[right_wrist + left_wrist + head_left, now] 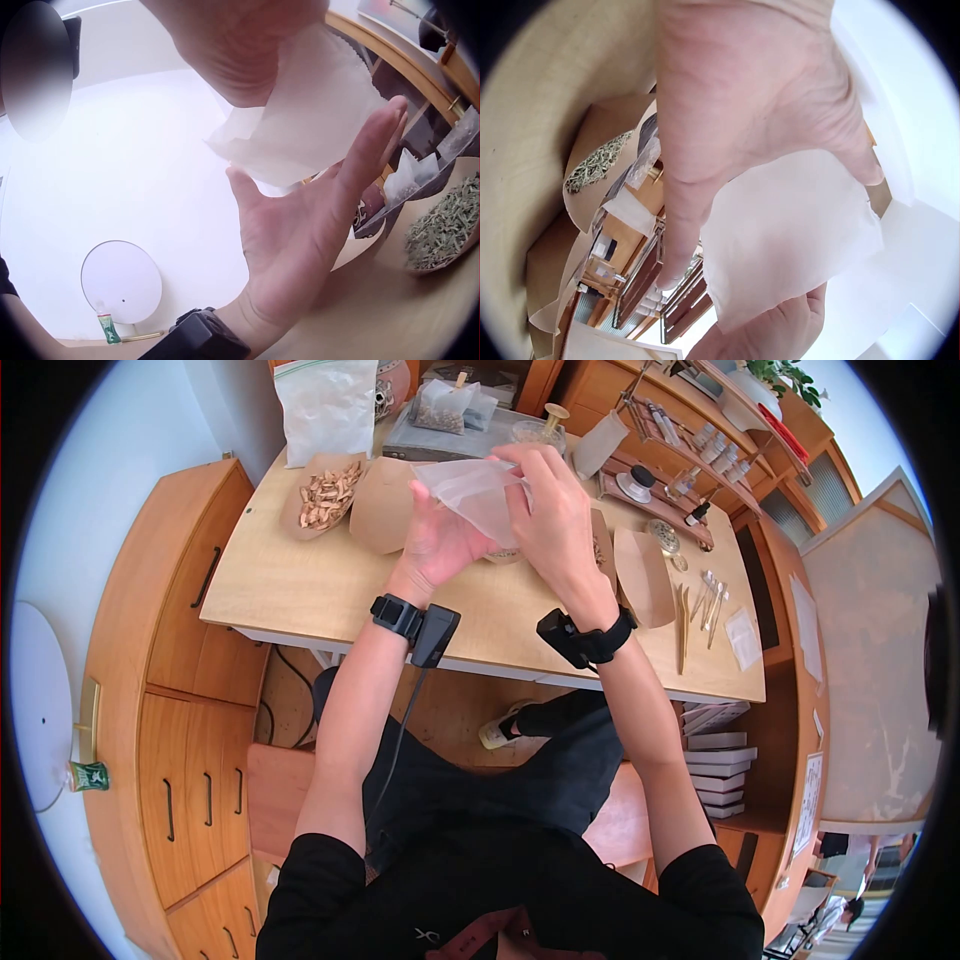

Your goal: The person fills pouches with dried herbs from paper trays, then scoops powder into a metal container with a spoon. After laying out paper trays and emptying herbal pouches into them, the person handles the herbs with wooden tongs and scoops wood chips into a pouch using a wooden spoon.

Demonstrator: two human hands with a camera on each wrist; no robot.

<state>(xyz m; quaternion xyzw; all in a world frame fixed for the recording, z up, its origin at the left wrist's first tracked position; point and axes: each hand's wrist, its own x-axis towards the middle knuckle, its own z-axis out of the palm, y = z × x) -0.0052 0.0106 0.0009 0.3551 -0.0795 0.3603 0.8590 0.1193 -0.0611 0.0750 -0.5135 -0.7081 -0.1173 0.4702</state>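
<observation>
A thin, translucent white filter bag [465,485] is held up over the near middle of the table. My right hand [555,510] grips it from the right, its fingers bent around the bag's edge. Below and to the left, my left hand [440,545] is turned palm up, thumb and fingers spread to either side of the bag. In the left wrist view, the bag [787,232] hangs flat beyond the left palm, with the right fingers [802,311] at its lower edge. The right wrist view shows the left fingers [375,139] straight beside the bag [315,105].
Paper trays hold dried brown slices [330,495] and green dried herbs [442,232]. Behind stand a white plastic bag [325,410] and a grey tray [400,445] with filled sachets [440,408]. At right are a wooden rack [640,480] with bottles, tweezers [683,630] and small spoons [714,600].
</observation>
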